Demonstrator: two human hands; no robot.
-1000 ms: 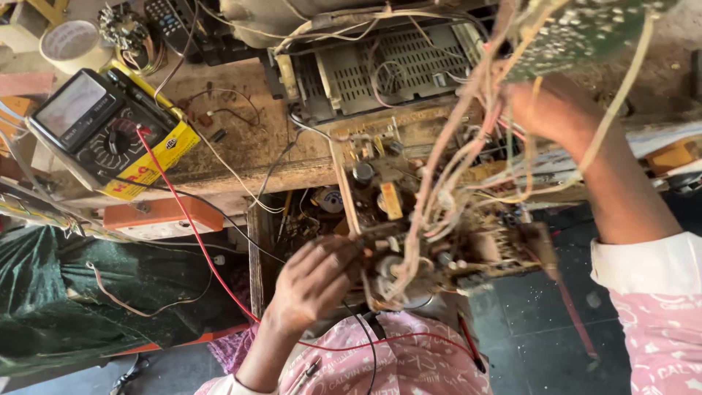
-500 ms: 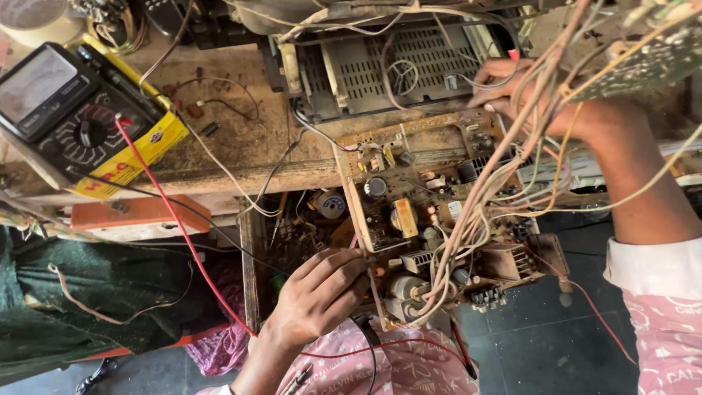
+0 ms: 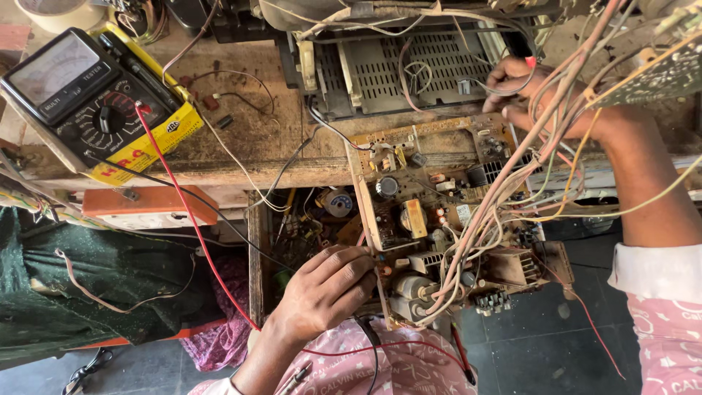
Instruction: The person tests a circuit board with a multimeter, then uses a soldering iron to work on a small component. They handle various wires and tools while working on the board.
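I'm gripping the circuit board (image 3: 439, 219) edge at lower centre with my left hand (image 3: 329, 292), right hand (image 3: 526, 91) pinching wires (image 3: 504, 183) upper right, multimeter (image 3: 95, 102) probes unplaced, testing seemingly unstarted.

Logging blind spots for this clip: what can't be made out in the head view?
- Left hand: its fingers curl over the circuit board edge, so what they pinch is hidden.
- Right hand: the wire bundle crosses it; its grip is unclear.
- Second board: cut off by the right edge.
- Red lead from the multimeter: its tip is hidden under the left hand.
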